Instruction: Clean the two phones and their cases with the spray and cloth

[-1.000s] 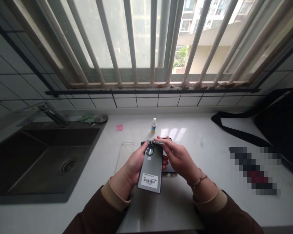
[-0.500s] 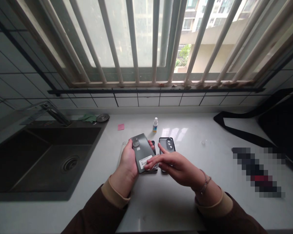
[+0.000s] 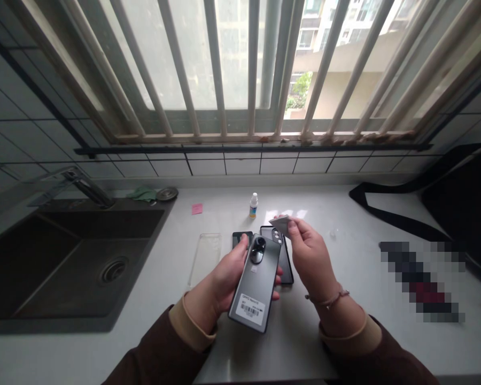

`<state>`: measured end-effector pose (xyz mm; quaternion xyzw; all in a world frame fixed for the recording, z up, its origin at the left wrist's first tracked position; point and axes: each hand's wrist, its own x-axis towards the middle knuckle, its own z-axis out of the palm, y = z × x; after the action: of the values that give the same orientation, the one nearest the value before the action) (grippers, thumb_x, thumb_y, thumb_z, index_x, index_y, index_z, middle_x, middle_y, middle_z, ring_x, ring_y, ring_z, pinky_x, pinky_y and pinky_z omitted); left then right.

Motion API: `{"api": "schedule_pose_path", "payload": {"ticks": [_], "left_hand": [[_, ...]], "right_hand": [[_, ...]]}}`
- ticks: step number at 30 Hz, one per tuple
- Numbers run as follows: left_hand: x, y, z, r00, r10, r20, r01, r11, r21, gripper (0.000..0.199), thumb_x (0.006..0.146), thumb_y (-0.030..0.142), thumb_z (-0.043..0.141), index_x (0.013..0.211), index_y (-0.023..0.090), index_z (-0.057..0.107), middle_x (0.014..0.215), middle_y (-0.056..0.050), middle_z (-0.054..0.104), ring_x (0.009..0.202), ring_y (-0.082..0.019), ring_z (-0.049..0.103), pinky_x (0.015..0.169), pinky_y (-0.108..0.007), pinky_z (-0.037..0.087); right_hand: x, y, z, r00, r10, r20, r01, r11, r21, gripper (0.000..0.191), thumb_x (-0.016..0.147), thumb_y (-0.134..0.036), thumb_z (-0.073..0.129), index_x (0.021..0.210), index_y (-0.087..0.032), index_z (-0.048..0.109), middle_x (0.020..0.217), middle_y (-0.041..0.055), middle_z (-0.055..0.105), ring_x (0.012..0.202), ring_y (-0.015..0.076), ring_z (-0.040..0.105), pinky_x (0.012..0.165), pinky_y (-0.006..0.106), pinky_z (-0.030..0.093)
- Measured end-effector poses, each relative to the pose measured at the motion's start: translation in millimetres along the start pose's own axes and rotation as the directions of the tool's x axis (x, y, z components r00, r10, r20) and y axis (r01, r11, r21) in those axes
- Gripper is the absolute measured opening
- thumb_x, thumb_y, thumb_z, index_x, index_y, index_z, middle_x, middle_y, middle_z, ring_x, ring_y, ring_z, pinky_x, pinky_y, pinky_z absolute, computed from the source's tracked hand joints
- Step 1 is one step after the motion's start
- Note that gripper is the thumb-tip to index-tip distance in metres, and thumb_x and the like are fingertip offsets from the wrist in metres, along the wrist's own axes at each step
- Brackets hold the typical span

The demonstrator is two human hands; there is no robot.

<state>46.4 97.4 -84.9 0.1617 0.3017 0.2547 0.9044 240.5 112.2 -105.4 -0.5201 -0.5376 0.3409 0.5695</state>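
Nearest: brown sleeves [image 3: 156, 350] w/ beige cuffs, then L hand [image 3: 224, 278], fingers clamped round the edges of a slim grey smartphone [image 3: 253, 283], which is held above the table, back up. White barcode sticker [image 3: 250, 309] sits at the near end, round black camera bump [image 3: 257, 250] at the far end. Phone's long axis runs diagonally, near-left to far-right.

R hand [image 3: 312, 256] is just right of the camera end, closer to it than L hand's wrist is. Its fingers [image 3: 294, 227] are pinched together on a small pale grey wipe [image 3: 281, 224], which points left twd the bump, not touching it.

Below the hands on white stone table [image 3: 304, 342]: black phone case [image 3: 284, 264], dark glossy slab [image 3: 240, 238], clear plastic case [image 3: 205, 259]. Further on: small white dropper bottle [image 3: 253, 206], pink sticky note [image 3: 196, 208]. Far left, dark steel sink [image 3: 100, 224] w/ metal tap [image 3: 88, 188]. Far right, black bag [image 3: 457, 214]. Beyond all, barred window [image 3: 224, 64].
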Motion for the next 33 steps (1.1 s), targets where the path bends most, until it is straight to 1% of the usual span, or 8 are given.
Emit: {"api": "schedule_pose_path", "payload": {"ticks": [3, 6, 11, 14, 17, 21, 28, 33], "left_hand": [[2.2, -3.9, -0.5, 1.0, -0.005, 0.0, 0.005, 1.0, -0.009, 0.078, 0.104, 0.074, 0.031, 0.135, 0.011, 0.066, 0.101, -0.021, 0.076, 0.085, -0.032, 0.077, 0.072, -0.045, 0.066], [2.6, -4.8, 0.1, 0.997, 0.035, -0.062, -0.034, 0.999, 0.025, 0.076, 0.104, 0.074, 0.032, 0.134, 0.013, 0.068, 0.091, -0.018, 0.077, 0.073, -0.029, 0.075, 0.067, -0.043, 0.065], [3.1, -2.9, -1.1, 0.995, 0.08, -0.067, -0.076, 0.995, 0.066, 0.077, 0.103, 0.074, 0.031, 0.139, 0.016, 0.067, 0.089, -0.018, 0.077, 0.067, -0.031, 0.075, 0.065, -0.044, 0.062], [7.0, -1.7, -3.0, 0.994, 0.092, -0.058, -0.093, 0.996, -0.016, 0.075, 0.104, 0.073, 0.033, 0.141, 0.016, 0.065, 0.099, -0.019, 0.079, 0.078, -0.032, 0.077, 0.073, -0.043, 0.062], [10.2, -0.2, -2.4, 0.986, 0.135, -0.101, -0.149, 0.979, -0.142, 0.073, 0.106, 0.069, 0.036, 0.137, 0.011, 0.067, 0.105, -0.02, 0.079, 0.095, -0.033, 0.078, 0.089, -0.044, 0.061], [9.4, 4.0, -0.6, 0.981, 0.121, -0.154, -0.151, 0.968, -0.203, 0.077, 0.105, 0.07, 0.036, 0.13, 0.005, 0.069, 0.104, -0.022, 0.079, 0.1, -0.035, 0.077, 0.095, -0.046, 0.059], [6.3, 12.5, -3.7, 0.969, 0.151, -0.197, -0.196, 0.954, -0.229, 0.076, 0.107, 0.066, 0.033, 0.128, 0.003, 0.069, 0.094, -0.022, 0.079, 0.085, -0.032, 0.078, 0.085, -0.043, 0.062], [4.9, 15.4, -2.5, 0.939, 0.194, -0.284, -0.252, 0.95, -0.183, 0.071, 0.108, 0.063, 0.037, 0.124, 0.003, 0.07, 0.092, -0.019, 0.078, 0.072, -0.026, 0.075, 0.074, -0.037, 0.062]], "right_hand": [[-9.6, -5.4, 5.9, 0.963, -0.194, 0.186, 0.231, 0.952, -0.204, 0.034, 0.111, -0.037, 0.049, 0.134, -0.028, 0.072, 0.13, 0.0067, 0.079, 0.122, 0.0268, 0.075, 0.13, 0.059, 0.036], [-14.5, -5.4, 12.1, 0.869, -0.34, 0.36, 0.432, 0.876, -0.216, 0.038, 0.111, -0.025, 0.044, 0.143, -0.029, 0.066, 0.142, 0.0075, 0.073, 0.133, 0.0269, 0.069, 0.136, 0.062, 0.016], [-14.4, -4.0, 13.3, 0.791, -0.436, 0.43, 0.561, 0.797, -0.223, 0.044, 0.11, -0.015, 0.043, 0.147, -0.029, 0.062, 0.149, 0.0087, 0.068, 0.143, 0.0274, 0.061, 0.135, 0.065, 0.015], [-15.3, -6.5, 13.4, 0.735, -0.455, 0.503, 0.611, 0.766, -0.199, 0.044, 0.11, -0.012, 0.044, 0.146, -0.028, 0.062, 0.147, 0.0085, 0.069, 0.144, 0.0265, 0.059, 0.134, 0.066, 0.02], [-17.9, -10.0, 14.3, 0.676, -0.455, 0.58, 0.638, 0.756, -0.15, 0.042, 0.109, -0.011, 0.045, 0.144, -0.027, 0.063, 0.147, 0.0081, 0.069, 0.143, 0.0248, 0.06, 0.134, 0.063, 0.021], [-20.9, -12.4, 13.9, 0.614, -0.445, 0.652, 0.633, 0.771, -0.07, 0.04, 0.109, -0.01, 0.046, 0.14, -0.028, 0.063, 0.147, 0.0039, 0.07, 0.143, 0.0212, 0.061, 0.136, 0.06, 0.016], [-22.5, -16.9, 10.2, 0.544, -0.443, 0.713, 0.58, 0.812, 0.062, 0.039, 0.107, -0.01, 0.05, 0.139, -0.029, 0.063, 0.139, 0.0022, 0.075, 0.14, 0.0191, 0.063, 0.138, 0.056, 0.011], [-23.8, -32.8, 4.1, 0.516, -0.367, 0.774, 0.409, 0.899, 0.154, 0.03, 0.109, -0.016, 0.052, 0.128, -0.029, 0.071, 0.124, -0.0003, 0.082, 0.12, 0.0193, 0.077, 0.138, 0.053, 0.018]]}}
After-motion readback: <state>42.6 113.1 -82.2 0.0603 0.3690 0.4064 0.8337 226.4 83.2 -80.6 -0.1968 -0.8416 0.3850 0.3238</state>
